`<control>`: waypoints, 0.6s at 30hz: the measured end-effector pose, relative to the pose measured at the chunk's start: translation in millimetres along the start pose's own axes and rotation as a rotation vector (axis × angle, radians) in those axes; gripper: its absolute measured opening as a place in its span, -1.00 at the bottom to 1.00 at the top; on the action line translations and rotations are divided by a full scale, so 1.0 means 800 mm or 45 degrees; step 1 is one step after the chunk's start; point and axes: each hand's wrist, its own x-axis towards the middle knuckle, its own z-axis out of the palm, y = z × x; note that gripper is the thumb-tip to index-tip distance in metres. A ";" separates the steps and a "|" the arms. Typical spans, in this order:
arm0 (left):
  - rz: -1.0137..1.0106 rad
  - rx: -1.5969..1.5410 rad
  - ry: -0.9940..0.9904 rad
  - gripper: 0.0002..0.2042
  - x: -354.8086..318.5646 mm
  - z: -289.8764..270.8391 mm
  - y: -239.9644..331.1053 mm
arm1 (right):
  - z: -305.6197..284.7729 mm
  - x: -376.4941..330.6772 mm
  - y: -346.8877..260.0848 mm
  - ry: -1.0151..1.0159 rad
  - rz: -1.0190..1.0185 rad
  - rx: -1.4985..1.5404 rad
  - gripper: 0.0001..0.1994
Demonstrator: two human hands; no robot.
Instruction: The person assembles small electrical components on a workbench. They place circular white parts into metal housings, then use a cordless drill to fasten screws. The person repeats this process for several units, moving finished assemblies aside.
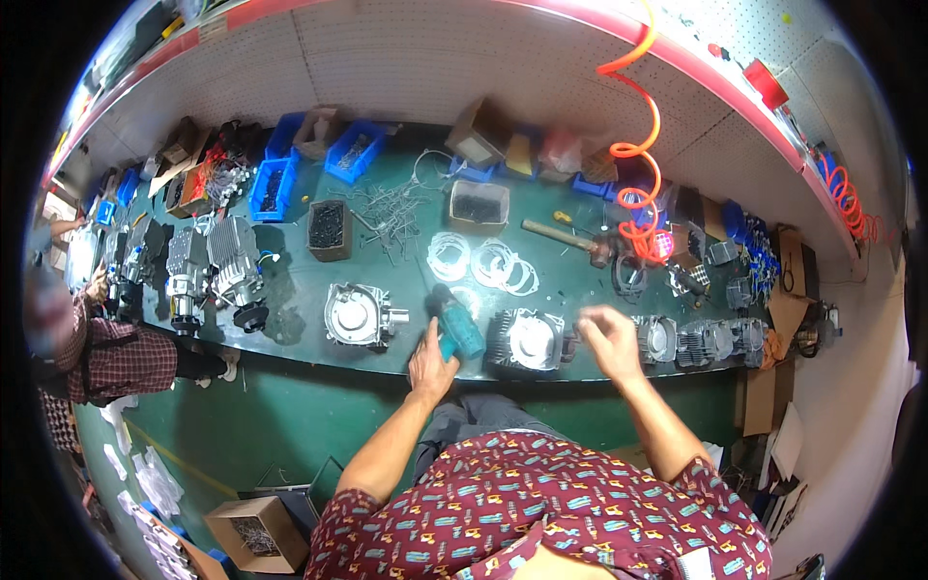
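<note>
Drill (pixel 464 335) in left hand (pixel 431 368) — right hand (pixel 611 342) near housing (pixel 530 340)

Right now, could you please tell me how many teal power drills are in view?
1: the teal power drill, held by the left hand over the green bench; others may be hidden.

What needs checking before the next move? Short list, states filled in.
1. Left hand on the teal power drill: ok, at its handle.
2. Drill clear of the open metal housing to its left: ok, a gap shows.
3. Right hand empty: cannot tell, fingers curled and blurred.
4. Metal rings separated: not ok, several overlap.
5. Orange coiled hose clear of both hands: ok, it hangs farther back.
</note>
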 end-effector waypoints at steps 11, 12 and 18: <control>0.334 0.121 0.299 -0.83 -0.121 -0.181 0.069 | 0.202 0.373 0.118 -0.291 -0.598 -0.665 -0.74; 0.260 0.250 0.328 -0.90 -0.129 -0.195 0.076 | 0.225 0.401 0.139 -0.348 -0.621 -0.832 -0.76; -0.354 0.335 0.546 -0.81 -0.230 -0.196 0.033 | 0.279 0.453 0.159 -0.622 -0.656 -1.214 -0.76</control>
